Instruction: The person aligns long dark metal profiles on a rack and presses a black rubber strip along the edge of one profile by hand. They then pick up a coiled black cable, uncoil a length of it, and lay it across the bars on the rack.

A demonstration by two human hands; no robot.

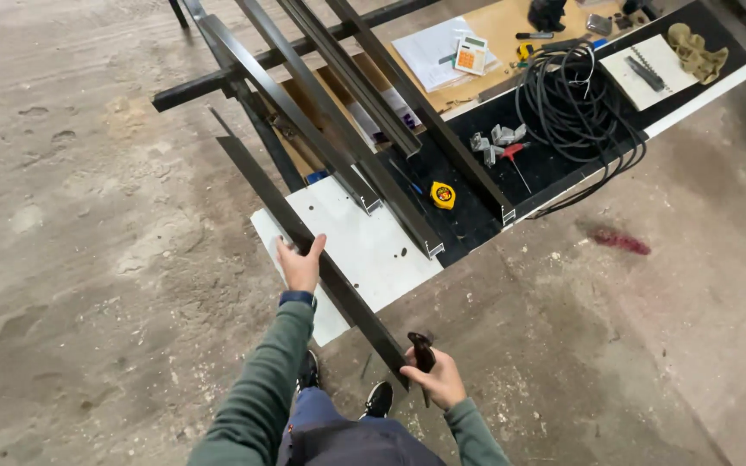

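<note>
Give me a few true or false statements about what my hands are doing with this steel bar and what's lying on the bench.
1. The left hand rests on the long dark steel bar. True.
2. The right hand is empty. False: it grips a dark-handled tool at the bar's near end.
3. A yellow tape measure lies on the workbench. True.
4. The coiled black cable lies on the floor. False: it sits on the bench's black part.
5. A calculator lies on papers. True.
</note>
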